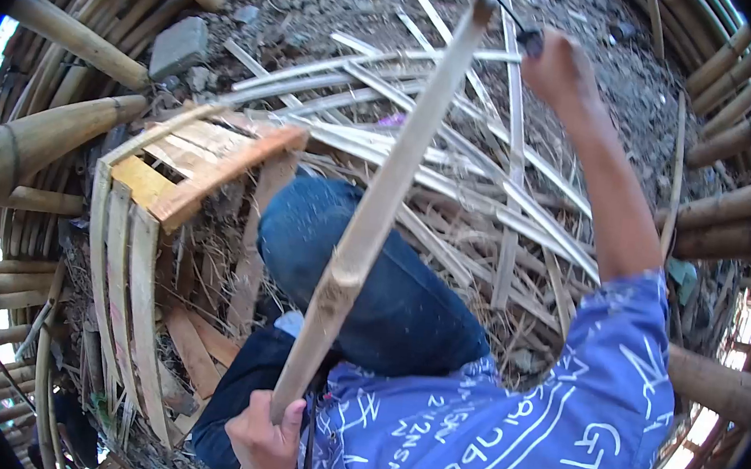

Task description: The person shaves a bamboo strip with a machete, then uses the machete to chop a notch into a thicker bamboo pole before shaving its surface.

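My left hand (264,439) is wrapped round the lower end of a long split bamboo pole (374,225). The pole slants up across my bent knee (308,228) to the top of the view, with a knobby joint partway along it. At the upper right my right hand (558,71) is closed on the dark handle of a long knife (506,8). Its thin dark blade, seen nearly edge-on, runs up and left over the pole's far end, and the tip is cut off by the top of the frame.
Several pale bamboo strips (511,189) lie crossed on the rough ground ahead. A slatted wooden crate (139,293) stands left of my knee, with a grey block (179,47) beyond it. Thick bamboo poles (50,140) line the left side, and more bamboo rails (730,214) the right.
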A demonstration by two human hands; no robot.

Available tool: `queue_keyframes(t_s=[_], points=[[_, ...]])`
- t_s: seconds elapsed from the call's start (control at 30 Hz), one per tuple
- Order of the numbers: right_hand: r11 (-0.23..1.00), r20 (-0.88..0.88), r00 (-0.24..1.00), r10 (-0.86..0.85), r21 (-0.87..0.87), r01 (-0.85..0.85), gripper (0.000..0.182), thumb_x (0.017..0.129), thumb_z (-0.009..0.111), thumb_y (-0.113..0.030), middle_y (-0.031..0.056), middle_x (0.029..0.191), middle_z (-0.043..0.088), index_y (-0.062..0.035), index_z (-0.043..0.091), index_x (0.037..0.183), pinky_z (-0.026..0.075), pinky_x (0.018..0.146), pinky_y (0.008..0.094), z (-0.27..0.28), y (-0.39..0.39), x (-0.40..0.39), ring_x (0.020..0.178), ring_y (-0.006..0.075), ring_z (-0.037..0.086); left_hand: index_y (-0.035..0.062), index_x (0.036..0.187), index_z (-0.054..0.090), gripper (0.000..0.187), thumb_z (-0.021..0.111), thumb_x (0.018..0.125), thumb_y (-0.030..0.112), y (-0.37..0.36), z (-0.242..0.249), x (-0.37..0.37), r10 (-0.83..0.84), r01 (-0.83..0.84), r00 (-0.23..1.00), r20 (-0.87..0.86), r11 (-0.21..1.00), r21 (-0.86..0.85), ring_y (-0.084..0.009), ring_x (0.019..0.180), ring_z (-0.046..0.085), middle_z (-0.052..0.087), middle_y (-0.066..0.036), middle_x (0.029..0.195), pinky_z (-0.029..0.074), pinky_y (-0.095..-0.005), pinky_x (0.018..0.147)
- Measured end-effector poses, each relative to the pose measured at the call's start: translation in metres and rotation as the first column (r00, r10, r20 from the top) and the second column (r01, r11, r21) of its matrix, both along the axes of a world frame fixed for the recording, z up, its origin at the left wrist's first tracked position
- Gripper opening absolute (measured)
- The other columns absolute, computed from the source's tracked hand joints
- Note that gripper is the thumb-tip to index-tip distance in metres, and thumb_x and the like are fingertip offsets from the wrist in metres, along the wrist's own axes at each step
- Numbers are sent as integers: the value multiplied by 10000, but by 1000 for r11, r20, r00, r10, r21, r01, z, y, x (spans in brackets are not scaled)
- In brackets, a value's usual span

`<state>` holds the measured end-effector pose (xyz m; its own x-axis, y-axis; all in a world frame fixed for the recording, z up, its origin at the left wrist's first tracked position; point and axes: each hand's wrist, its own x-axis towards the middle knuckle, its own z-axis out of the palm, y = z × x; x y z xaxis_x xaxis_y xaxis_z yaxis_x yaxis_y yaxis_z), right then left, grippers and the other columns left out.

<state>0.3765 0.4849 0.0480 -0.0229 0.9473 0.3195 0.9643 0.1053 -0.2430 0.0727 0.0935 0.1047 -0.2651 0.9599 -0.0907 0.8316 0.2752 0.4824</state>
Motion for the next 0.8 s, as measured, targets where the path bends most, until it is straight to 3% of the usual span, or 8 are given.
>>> queue_keyframes(t_s=[0.1,0.17,0.2,0.3,0.4,0.5,0.67,0.8], points=[[992,-79,992,103,-71,-109,119,793,585,-130,170,812,691,-36,644,839,537,719,415,14,-16,-8,775,299,690,34,865,575,267,617,922,292,-9,-12,-6,0,0,1000,22,1000,-9,-405,549,544,532,-176,610,399,-413,464],[993,230,968,105,-83,-88,135,802,592,-162,150,801,692,-37,637,820,542,724,412,12,-19,-6,776,291,692,33,853,570,272,614,922,292,-16,-11,-7,-13,13,1000,3,998,-60,-406,549,544,524,-176,603,397,-416,462],[980,172,985,23,-198,12,146,801,597,-171,146,808,693,-33,640,824,547,734,410,7,-6,-2,779,292,690,35,851,568,283,620,916,305,-9,-4,-3,-12,12,1000,-5,1000,-16,-406,546,543,521,-180,599,396,-416,458],[999,72,996,-43,20,42,154,791,600,-168,150,809,694,-24,645,827,550,720,410,-13,15,6,757,304,688,49,847,568,292,632,904,329,-9,-1,-4,44,-43,999,-18,999,29,-407,538,543,519,-186,599,395,-417,448],[986,-74,987,145,-77,-151,146,790,585,-158,157,798,691,-31,646,829,548,712,418,16,-21,-9,757,315,687,68,829,575,292,630,902,345,-18,-11,-8,41,-41,999,-32,999,2,-410,539,545,527,-179,602,402,-419,454],[995,206,974,99,-16,-97,132,785,578,-147,163,792,688,-45,645,835,541,704,425,14,-21,-2,767,322,685,66,826,576,296,630,902,346,-26,-13,-11,48,-48,999,1,999,8,-413,536,543,526,-179,595,402,-422,454],[998,8,999,41,43,-41,106,781,581,-128,171,778,678,-68,636,848,534,709,442,7,-16,-5,772,354,674,67,831,589,290,631,901,345,-36,-12,-21,24,-22,997,-67,999,29,-399,531,547,548,-170,611,406,-424,457],[981,148,971,189,24,-195,115,817,540,-144,186,705,646,-52,584,764,505,635,470,7,-30,3,679,402,637,70,835,598,278,646,890,339,-58,-18,-27,25,-26,996,-88,1000,-16,-389,531,552,559,-160,618,407,-424,459]])
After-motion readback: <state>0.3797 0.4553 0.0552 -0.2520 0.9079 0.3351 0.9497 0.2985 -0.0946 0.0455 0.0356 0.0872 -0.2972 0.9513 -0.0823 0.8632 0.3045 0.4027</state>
